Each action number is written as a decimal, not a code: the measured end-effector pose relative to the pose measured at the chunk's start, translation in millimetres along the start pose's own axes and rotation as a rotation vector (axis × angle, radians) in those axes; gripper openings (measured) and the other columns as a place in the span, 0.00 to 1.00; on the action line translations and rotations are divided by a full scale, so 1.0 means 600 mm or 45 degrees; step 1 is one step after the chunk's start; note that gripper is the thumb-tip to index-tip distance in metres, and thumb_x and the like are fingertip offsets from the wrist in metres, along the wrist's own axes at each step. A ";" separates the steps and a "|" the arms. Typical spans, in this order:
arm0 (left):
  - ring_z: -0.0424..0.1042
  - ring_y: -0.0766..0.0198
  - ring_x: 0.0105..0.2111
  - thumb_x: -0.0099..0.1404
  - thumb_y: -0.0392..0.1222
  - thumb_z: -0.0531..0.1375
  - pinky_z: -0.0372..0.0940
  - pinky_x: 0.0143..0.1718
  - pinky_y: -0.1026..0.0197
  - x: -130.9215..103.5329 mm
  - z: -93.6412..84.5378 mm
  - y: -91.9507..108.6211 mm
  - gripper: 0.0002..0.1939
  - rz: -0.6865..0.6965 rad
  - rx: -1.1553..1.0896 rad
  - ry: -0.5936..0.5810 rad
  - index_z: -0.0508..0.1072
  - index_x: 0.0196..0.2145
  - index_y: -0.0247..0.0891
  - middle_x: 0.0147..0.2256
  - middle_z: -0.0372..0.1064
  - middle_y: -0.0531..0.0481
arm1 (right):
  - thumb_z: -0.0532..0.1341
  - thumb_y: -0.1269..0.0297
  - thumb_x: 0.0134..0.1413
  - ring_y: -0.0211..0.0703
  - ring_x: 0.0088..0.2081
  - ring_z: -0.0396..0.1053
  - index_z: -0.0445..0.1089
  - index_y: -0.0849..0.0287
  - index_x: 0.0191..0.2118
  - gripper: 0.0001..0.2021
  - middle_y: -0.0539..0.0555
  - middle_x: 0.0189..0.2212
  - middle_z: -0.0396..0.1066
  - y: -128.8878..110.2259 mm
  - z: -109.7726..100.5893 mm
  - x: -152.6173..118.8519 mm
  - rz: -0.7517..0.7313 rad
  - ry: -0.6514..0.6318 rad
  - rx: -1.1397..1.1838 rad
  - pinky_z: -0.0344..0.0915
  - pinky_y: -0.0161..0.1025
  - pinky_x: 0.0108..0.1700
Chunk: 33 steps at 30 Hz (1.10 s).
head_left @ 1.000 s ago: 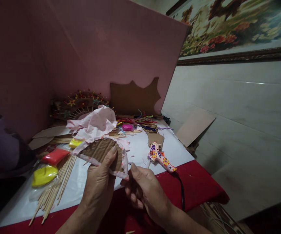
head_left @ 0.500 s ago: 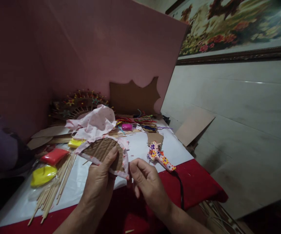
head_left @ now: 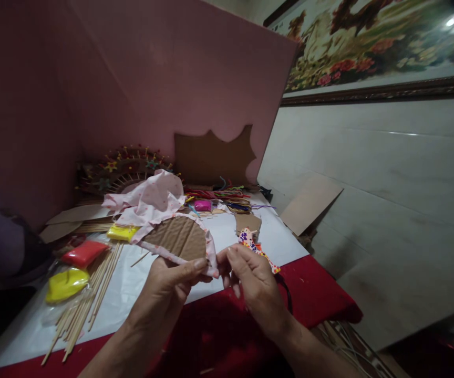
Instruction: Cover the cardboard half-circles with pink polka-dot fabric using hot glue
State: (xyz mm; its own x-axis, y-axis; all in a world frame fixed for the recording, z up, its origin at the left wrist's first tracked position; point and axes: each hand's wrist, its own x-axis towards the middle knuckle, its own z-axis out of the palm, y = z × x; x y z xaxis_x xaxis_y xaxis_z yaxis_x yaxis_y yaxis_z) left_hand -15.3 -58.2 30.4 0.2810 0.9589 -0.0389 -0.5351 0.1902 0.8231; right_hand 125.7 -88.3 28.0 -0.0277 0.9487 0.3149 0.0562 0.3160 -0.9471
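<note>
Near right corner of the tabletop (head_left: 325, 296) past your right hand (head_left: 260, 281), glue gun (head_left: 246, 237) partly behind, cloth-edged cardboard (head_left: 177, 237) pinched in your left hand (head_left: 166, 283), right hand at its corner, hold unclear

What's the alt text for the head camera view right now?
A left hand holds a fabric-edged cardboard piece, with the right hand near its corner. Wooden sticks, coloured packets and a flower-patterned glue gun lie on the table.
</note>
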 end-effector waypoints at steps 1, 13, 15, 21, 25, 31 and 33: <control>0.71 0.65 0.24 0.47 0.30 0.66 0.68 0.27 0.63 0.001 0.000 0.001 0.03 -0.026 -0.039 0.027 0.76 0.24 0.32 0.23 0.74 0.50 | 0.49 0.59 0.63 0.33 0.23 0.60 0.66 0.60 0.31 0.14 0.48 0.24 0.64 -0.003 -0.001 -0.005 -0.030 0.014 -0.050 0.56 0.31 0.25; 0.70 0.66 0.24 0.47 0.28 0.66 0.68 0.30 0.64 0.000 0.000 -0.002 0.02 -0.081 -0.118 0.041 0.77 0.21 0.30 0.21 0.73 0.49 | 0.56 0.73 0.54 0.35 0.25 0.63 0.66 0.62 0.30 0.04 0.50 0.24 0.66 0.000 0.014 -0.023 -0.484 0.211 -0.639 0.59 0.32 0.27; 0.71 0.66 0.24 0.48 0.28 0.65 0.68 0.30 0.63 -0.001 0.001 -0.002 0.03 -0.045 -0.112 0.003 0.77 0.22 0.31 0.22 0.73 0.51 | 0.56 0.74 0.54 0.35 0.24 0.63 0.66 0.62 0.29 0.05 0.50 0.23 0.66 0.004 0.012 -0.022 -0.491 0.249 -0.667 0.58 0.32 0.27; 0.70 0.66 0.24 0.48 0.30 0.66 0.67 0.29 0.65 -0.001 0.001 -0.002 0.02 -0.012 -0.042 -0.004 0.77 0.19 0.30 0.20 0.74 0.49 | 0.56 0.74 0.54 0.35 0.24 0.64 0.66 0.62 0.31 0.04 0.50 0.24 0.67 0.005 0.012 -0.029 -0.513 0.229 -0.669 0.59 0.32 0.26; 0.70 0.65 0.23 0.46 0.32 0.68 0.67 0.29 0.64 -0.002 0.000 -0.004 0.03 0.004 -0.002 0.044 0.77 0.20 0.30 0.20 0.74 0.48 | 0.56 0.76 0.53 0.36 0.26 0.65 0.66 0.61 0.32 0.04 0.51 0.26 0.68 0.009 0.013 -0.030 -0.655 0.251 -0.774 0.60 0.34 0.29; 0.71 0.66 0.23 0.45 0.32 0.69 0.67 0.28 0.65 -0.005 0.001 -0.007 0.04 0.022 0.025 0.061 0.77 0.19 0.33 0.19 0.73 0.51 | 0.55 0.71 0.55 0.35 0.22 0.62 0.64 0.58 0.28 0.06 0.49 0.22 0.65 0.015 0.016 -0.025 -0.306 0.264 -0.523 0.59 0.32 0.25; 0.71 0.66 0.23 0.44 0.33 0.69 0.67 0.27 0.66 -0.005 0.002 -0.008 0.04 0.050 0.036 0.070 0.77 0.20 0.34 0.20 0.73 0.52 | 0.54 0.67 0.57 0.34 0.22 0.61 0.63 0.58 0.28 0.07 0.48 0.22 0.65 0.017 0.017 -0.024 -0.155 0.244 -0.313 0.60 0.31 0.23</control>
State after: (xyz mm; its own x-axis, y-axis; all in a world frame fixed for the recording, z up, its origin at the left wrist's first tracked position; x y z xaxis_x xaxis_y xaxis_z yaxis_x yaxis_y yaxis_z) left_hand -12.5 -62.5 27.3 0.2153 0.9759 -0.0366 -0.5219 0.1466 0.8403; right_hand 116.2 -98.9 13.4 0.1380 0.8808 0.4529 0.3040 0.3975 -0.8658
